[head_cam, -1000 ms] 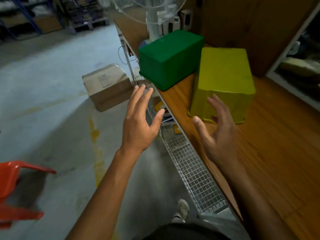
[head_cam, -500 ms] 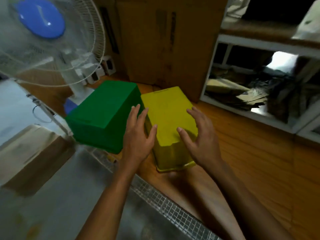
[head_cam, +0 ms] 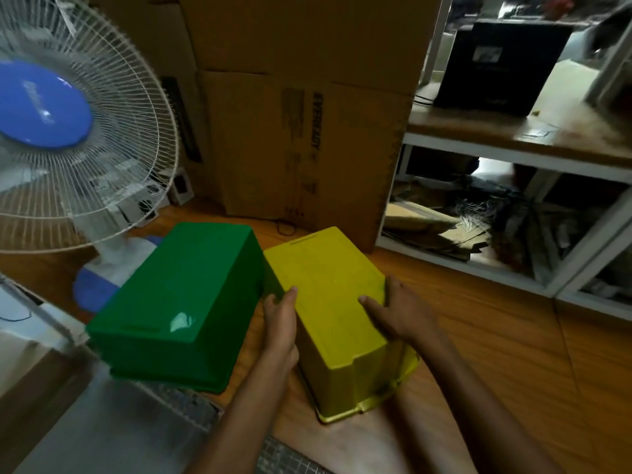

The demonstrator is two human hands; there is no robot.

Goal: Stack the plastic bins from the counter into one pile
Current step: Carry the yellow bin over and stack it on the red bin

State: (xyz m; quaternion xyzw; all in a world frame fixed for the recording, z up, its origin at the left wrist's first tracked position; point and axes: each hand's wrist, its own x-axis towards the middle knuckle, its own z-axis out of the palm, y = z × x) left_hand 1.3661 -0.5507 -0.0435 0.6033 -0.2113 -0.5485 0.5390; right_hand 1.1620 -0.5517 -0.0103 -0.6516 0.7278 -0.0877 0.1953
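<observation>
Two plastic bins sit upside down and side by side on a wooden counter (head_cam: 496, 354), and both hands are on the nearer one. At the far left stands a white fan (head_cam: 78, 131) with a blue hub, its wire cage facing the camera and its base resting on the counter behind the bins. Just right of the fan lies the green bin (head_cam: 181, 302), its flat bottom turned up and its near end reaching the counter's front edge, above a wire mesh shelf (head_cam: 191, 405) that shows below. The left hand (head_cam: 280, 323) lies in the narrow gap between the two bins, palm pressed flat against the left wall of the yellow bin (head_cam: 335, 319), thumb hooked over its upper edge and fingers reaching down the side. The yellow bin is also inverted, angled slightly, with its far left corner nearly touching the green bin and its rim resting on the wood. The right hand (head_cam: 400, 313) clasps the bin's right side, thumb laid across the upturned bottom and fingers curled over the right edge, so the two hands grip the bin between them. Behind the bins rise large cardboard boxes (head_cam: 307, 131), and farther right a white shelf unit (head_cam: 513, 217) holds a dark box and loose clutter.
</observation>
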